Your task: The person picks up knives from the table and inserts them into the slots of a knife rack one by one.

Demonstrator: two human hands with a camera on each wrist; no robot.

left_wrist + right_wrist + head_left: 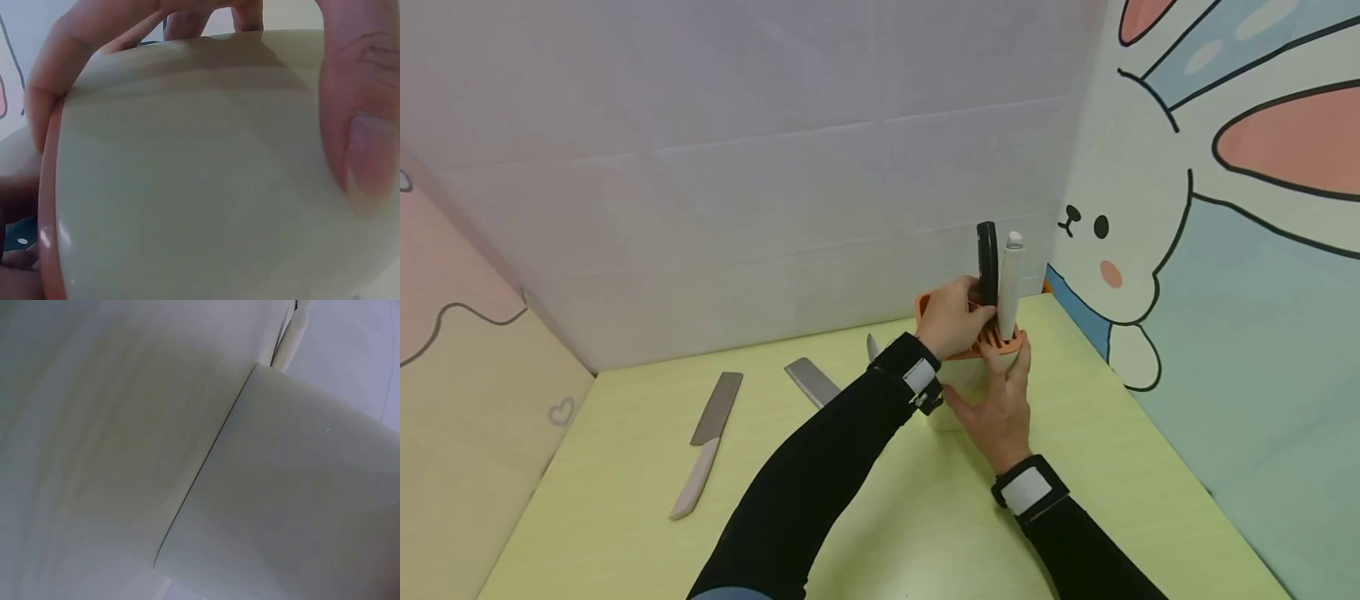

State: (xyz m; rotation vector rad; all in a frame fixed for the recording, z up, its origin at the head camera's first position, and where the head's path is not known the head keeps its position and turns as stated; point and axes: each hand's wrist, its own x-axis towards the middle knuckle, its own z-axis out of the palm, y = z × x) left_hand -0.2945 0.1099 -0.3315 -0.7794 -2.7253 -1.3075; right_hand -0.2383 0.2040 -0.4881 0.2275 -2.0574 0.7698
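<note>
Adding slots (990, 336), head view shows left hand (953, 319) pinching handle (988, 262), right hand (1002, 417) clasping holder (964, 375).

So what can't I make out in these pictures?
Head view: what lies below the black handle, hidden by the left hand and holder.
Head view: the near end of the middle blade, behind the left sleeve.
Head view: the rest of the pointed blade, behind the left wristband.
Right wrist view: a pale, handle-like thing, cut off by the top edge.

The head view is bright, the right wrist's dim.
</note>
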